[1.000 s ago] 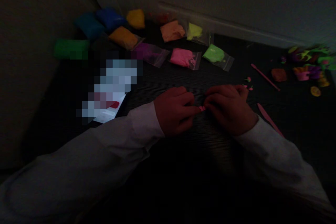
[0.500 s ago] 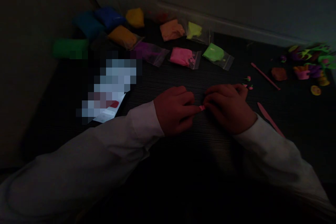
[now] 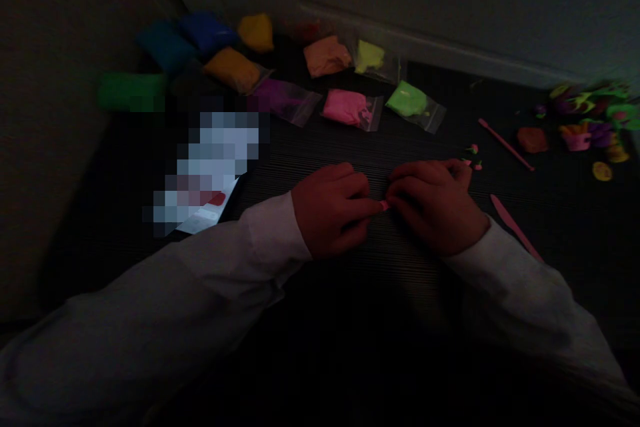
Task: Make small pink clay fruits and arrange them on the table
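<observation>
A small bit of pink clay [image 3: 384, 205] shows between my two hands, low over the dark table. My left hand [image 3: 335, 210] is closed, its thumb and forefinger pinching the clay from the left. From the other side, the curled fingers of my right hand [image 3: 433, 203] meet the same piece; most of their tips are hidden. Just beyond my right hand lie several tiny pink-and-green clay pieces [image 3: 473, 149]. A pink clay knife [image 3: 515, 227] rests beside my right sleeve.
Bags of coloured clay, among them pink [image 3: 345, 107], light green [image 3: 407, 100] and orange [image 3: 233, 69], line the back. A lit phone [image 3: 200, 217] lies left. Towards the right are a thin pink tool [image 3: 505, 143], a brown lump [image 3: 532, 140] and small clay figures [image 3: 577, 138].
Both hands stay in nearly the same place, with only a slight shift of the fingers around the pink clay. The picture is a little darker.
</observation>
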### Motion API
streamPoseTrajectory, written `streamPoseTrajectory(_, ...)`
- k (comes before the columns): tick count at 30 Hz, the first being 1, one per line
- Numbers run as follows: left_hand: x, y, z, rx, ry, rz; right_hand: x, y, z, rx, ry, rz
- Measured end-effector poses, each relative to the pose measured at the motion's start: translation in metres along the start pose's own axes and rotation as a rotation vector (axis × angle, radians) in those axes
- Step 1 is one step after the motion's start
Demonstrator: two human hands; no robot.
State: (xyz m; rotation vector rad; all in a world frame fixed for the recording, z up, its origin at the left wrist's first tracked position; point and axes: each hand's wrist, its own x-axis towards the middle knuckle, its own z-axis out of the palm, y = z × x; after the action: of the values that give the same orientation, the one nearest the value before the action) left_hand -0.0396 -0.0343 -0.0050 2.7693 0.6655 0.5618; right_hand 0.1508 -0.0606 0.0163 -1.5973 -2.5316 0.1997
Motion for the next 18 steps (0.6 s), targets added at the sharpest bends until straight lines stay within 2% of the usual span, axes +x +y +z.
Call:
streamPoseTrajectory(9,0.0007,-0.0035,-0.0008,-0.020,0.086,-0.089,-0.0003,0.0009,-0.0006,0.030,-0.003,-0.008)
streamPoseTrajectory(18,0.0009,0.0013,-0.0019,0.038,0.014,-0.033,-0.0011,0.0036,-0.0047,0.015,0.019,0.003)
